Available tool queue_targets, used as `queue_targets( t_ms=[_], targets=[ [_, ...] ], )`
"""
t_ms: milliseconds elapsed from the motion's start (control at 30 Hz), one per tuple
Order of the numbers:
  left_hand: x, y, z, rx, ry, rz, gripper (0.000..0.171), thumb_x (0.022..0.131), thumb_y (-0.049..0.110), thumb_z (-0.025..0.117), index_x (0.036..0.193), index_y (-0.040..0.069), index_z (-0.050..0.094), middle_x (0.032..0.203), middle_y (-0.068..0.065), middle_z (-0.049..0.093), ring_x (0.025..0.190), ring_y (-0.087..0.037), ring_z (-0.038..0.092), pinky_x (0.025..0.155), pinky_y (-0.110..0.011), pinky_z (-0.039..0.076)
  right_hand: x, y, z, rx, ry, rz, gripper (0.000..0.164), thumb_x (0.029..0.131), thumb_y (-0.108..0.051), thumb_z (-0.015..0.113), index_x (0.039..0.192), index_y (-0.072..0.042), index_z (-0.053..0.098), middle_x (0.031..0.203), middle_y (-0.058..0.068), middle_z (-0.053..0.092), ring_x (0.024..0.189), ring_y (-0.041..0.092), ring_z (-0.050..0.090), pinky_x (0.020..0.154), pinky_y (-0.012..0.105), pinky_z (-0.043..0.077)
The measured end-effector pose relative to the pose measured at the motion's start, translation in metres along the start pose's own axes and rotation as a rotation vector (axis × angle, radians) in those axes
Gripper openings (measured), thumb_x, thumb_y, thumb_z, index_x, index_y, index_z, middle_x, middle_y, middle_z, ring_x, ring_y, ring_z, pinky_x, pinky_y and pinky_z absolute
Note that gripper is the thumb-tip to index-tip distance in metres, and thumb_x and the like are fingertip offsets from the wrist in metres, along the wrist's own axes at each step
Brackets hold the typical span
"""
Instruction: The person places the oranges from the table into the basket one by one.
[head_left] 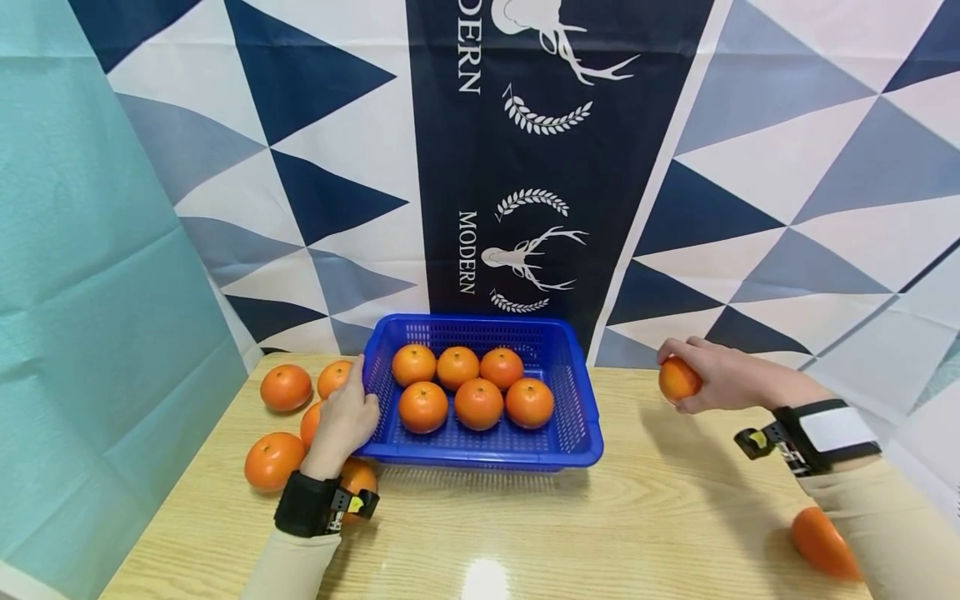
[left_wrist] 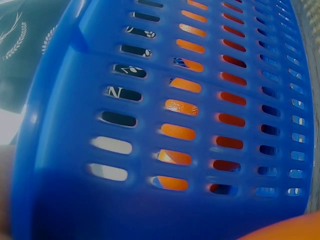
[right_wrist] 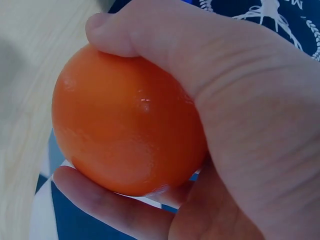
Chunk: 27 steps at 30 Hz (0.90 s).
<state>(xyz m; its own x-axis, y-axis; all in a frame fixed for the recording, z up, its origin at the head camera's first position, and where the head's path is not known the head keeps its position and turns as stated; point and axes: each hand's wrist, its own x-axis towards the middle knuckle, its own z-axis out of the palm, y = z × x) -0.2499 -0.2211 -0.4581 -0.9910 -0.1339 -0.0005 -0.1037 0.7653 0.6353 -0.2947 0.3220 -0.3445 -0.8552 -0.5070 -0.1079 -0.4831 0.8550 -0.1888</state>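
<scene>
Basket holds six oranges; right fingers grip another orange; left fingers' hold unclear.

Wood tbl, deer-print backdrop behind, teal cloth L

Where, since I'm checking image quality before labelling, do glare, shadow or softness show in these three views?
Head: a white glare patch on the table at the bottom edge, and a soft shadow below the right hand; left wrist: the blue basket darkens toward the bottom, and the cropped orange at lower right lacks surface detail; right wrist: small bright highlights on the held orange.
</scene>
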Motion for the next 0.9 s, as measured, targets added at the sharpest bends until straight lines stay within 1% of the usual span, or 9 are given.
queue_targets(
  t_ms=[100, 233, 300, 433, 500, 733, 900],
  targets=[
    [0.005, -0.007, 0.004, 0.015, 0.02, 0.007, 0.077, 0.11, 0.021, 0.047, 0.18, 0.004, 0.019, 0.161, -0.036, 0.059, 0.114, -0.05, 0.075, 0.107, -0.073, 0.058, 0.012, -0.012, -0.003, 0.001, 0.004, -0.011, 0.063, 0.081, -0.027, 0.098, 0.13, -0.016, 0.059, 0.114, 0.016, 0.065, 0.089, 0.022, 0.063, 0.073, 0.035, 0.055],
    [0.013, -0.016, 0.009, 0.024, 0.035, 0.017, 0.078, 0.11, 0.022, 0.048, 0.18, 0.006, 0.019, 0.16, -0.035, 0.061, 0.109, -0.047, 0.076, 0.103, -0.071, 0.06, 0.026, -0.03, -0.007, 0.005, 0.008, -0.037, 0.062, 0.082, -0.026, 0.097, 0.131, -0.014, 0.061, 0.119, 0.019, 0.065, 0.095, 0.024, 0.065, 0.078, 0.037, 0.059],
    [0.015, -0.018, 0.009, 0.02, 0.025, 0.013, 0.078, 0.111, 0.022, 0.047, 0.181, 0.006, 0.018, 0.162, -0.035, 0.059, 0.111, -0.049, 0.075, 0.104, -0.072, 0.059, 0.033, -0.039, -0.009, 0.01, 0.009, -0.058, 0.062, 0.082, -0.025, 0.097, 0.131, -0.013, 0.062, 0.121, 0.02, 0.066, 0.098, 0.025, 0.065, 0.08, 0.039, 0.061],
    [0.018, -0.022, 0.011, 0.022, 0.014, 0.016, 0.078, 0.111, 0.022, 0.047, 0.181, 0.006, 0.016, 0.165, -0.034, 0.057, 0.117, -0.05, 0.075, 0.106, -0.073, 0.058, 0.046, -0.058, -0.013, 0.018, -0.018, -0.073, 0.061, 0.085, -0.025, 0.096, 0.134, -0.014, 0.062, 0.123, 0.02, 0.066, 0.099, 0.027, 0.066, 0.084, 0.044, 0.066],
    [0.017, -0.02, 0.01, 0.022, 0.008, 0.016, 0.078, 0.111, 0.021, 0.045, 0.181, 0.005, 0.015, 0.166, -0.034, 0.056, 0.12, -0.051, 0.074, 0.108, -0.073, 0.057, 0.051, -0.067, -0.015, 0.025, -0.034, -0.072, 0.061, 0.086, -0.025, 0.095, 0.135, -0.015, 0.061, 0.123, 0.02, 0.065, 0.099, 0.027, 0.067, 0.085, 0.045, 0.066],
    [0.007, -0.01, 0.004, 0.005, 0.001, 0.014, 0.077, 0.111, 0.021, 0.043, 0.18, 0.004, 0.015, 0.164, -0.036, 0.056, 0.117, -0.051, 0.074, 0.108, -0.072, 0.058, 0.067, -0.097, -0.018, 0.038, -0.08, -0.091, 0.061, 0.088, -0.025, 0.093, 0.138, -0.017, 0.06, 0.129, 0.02, 0.062, 0.101, 0.027, 0.068, 0.087, 0.044, 0.065],
    [0.004, -0.005, 0.001, -0.001, 0.002, 0.016, 0.077, 0.11, 0.02, 0.043, 0.18, 0.003, 0.015, 0.163, -0.037, 0.057, 0.117, -0.051, 0.074, 0.11, -0.073, 0.057, 0.074, -0.11, -0.015, 0.021, -0.103, -0.109, 0.064, 0.088, -0.028, 0.094, 0.142, -0.018, 0.06, 0.129, 0.018, 0.062, 0.103, 0.027, 0.068, 0.089, 0.045, 0.065]
  ],
)
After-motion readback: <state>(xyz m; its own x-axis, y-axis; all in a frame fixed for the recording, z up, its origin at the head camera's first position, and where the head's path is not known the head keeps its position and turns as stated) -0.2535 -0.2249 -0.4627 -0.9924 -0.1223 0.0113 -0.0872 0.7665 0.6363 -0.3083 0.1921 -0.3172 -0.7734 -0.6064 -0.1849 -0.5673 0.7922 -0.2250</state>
